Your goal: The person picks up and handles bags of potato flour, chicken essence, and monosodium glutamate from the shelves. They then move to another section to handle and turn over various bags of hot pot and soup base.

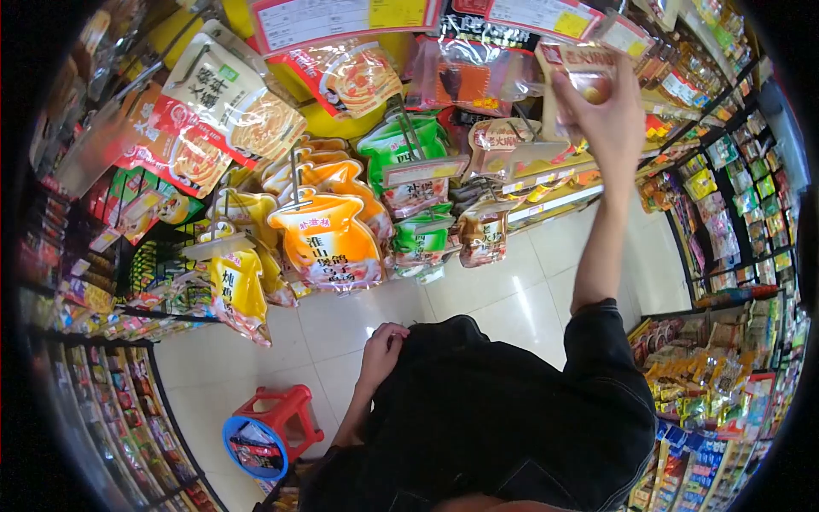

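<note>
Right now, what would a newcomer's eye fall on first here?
Probably the large orange soup pouch, hanging left of centre. Next, the right hand at upper right, gripping a cream-coloured packet. Then the red plastic stool at lower left, bright against the pale floor tiles.

Covered, cropped and blurred

The right hand [610,119] covers part of the beige packet [577,56]. The top edge crops a price card [333,21], whose print we cannot read. Shelf goods [95,410] at far left blur; we cannot identify the contents [258,450] of the blue basin [228,442].
</note>
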Motion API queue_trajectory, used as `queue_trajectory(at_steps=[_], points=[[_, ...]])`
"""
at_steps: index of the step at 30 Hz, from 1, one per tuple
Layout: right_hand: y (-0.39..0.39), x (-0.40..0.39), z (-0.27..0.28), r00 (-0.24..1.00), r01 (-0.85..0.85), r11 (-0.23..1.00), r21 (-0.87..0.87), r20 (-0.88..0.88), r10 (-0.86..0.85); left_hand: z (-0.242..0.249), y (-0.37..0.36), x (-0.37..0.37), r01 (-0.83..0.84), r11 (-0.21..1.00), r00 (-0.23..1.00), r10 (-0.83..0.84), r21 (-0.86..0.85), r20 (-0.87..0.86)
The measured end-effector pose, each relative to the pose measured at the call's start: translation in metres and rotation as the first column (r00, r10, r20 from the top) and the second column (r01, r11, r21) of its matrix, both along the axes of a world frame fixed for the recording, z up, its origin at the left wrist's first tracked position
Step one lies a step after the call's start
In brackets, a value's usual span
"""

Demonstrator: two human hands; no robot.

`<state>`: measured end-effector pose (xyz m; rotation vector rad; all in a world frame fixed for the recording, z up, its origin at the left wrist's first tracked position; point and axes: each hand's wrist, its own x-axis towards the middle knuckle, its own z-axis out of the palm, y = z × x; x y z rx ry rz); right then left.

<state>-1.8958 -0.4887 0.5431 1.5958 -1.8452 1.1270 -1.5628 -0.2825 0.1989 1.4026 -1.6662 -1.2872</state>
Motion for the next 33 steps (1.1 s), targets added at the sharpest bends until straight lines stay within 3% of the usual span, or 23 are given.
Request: queue_trajectory(at_steps=[2,4,6,9,13,16,18,20,21,23,28,33], points=[[0.002,-0.022,-0.002,0.983,-0.172,0.983,-0.067,0.053,0.175,0.006,-0.001,0.000,0.005,1.000,1.000,-0.005,-0.008,-0.023],[0.021,-0.026,0.009,0.908,-0.321,0.946,0.045,0.301,0.293,0.012,-0.003,-0.004,0.028,1.000,0.997,-0.029,-0.009,-0.065],[0.034,-0.024,0.016,0.901,-0.339,0.941,-0.012,0.286,0.328,0.026,-0.007,-0.009,0.091,0.994,0.995,-0.093,-0.053,-0.042],[0.046,-0.021,0.018,0.942,-0.315,0.949,-0.022,0.111,0.316,0.060,-0.016,-0.021,0.163,0.980,0.986,-0.166,-0.115,-0.011],[0.064,-0.013,0.018,0.922,-0.375,0.927,0.012,0.113,0.371,0.096,-0.028,-0.038,0.245,0.926,0.964,-0.264,-0.289,-0.028],[0.098,-0.011,-0.019,0.792,-0.569,0.821,0.050,0.300,0.532,0.141,-0.039,-0.036,0.204,0.858,0.964,-0.260,-0.472,-0.057],[0.102,0.014,-0.045,0.705,-0.694,0.717,0.067,0.269,0.657,0.172,-0.059,-0.026,0.059,0.730,0.990,-0.133,-0.681,-0.056],[0.091,0.065,-0.047,0.743,-0.669,0.732,0.132,0.154,0.651,0.212,-0.084,-0.015,-0.051,0.504,0.998,0.045,-0.862,-0.033],[0.077,0.089,-0.047,0.752,-0.659,0.748,0.072,0.099,0.652,0.235,-0.100,-0.010,-0.073,0.342,0.987,0.158,-0.937,-0.019],[0.046,0.124,-0.048,0.786,-0.616,0.788,-0.006,0.056,0.615,0.278,-0.130,-0.012,-0.037,0.168,0.965,0.261,-0.985,0.008],[0.010,0.164,-0.037,0.825,-0.548,0.824,-0.146,0.068,0.561,0.311,-0.177,-0.027,0.057,0.121,0.785,0.608,-0.991,0.120],[-0.008,0.181,-0.041,0.824,-0.549,0.814,-0.190,0.038,0.565,0.322,-0.200,-0.018,0.015,0.086,0.679,0.731,-0.996,0.073]])
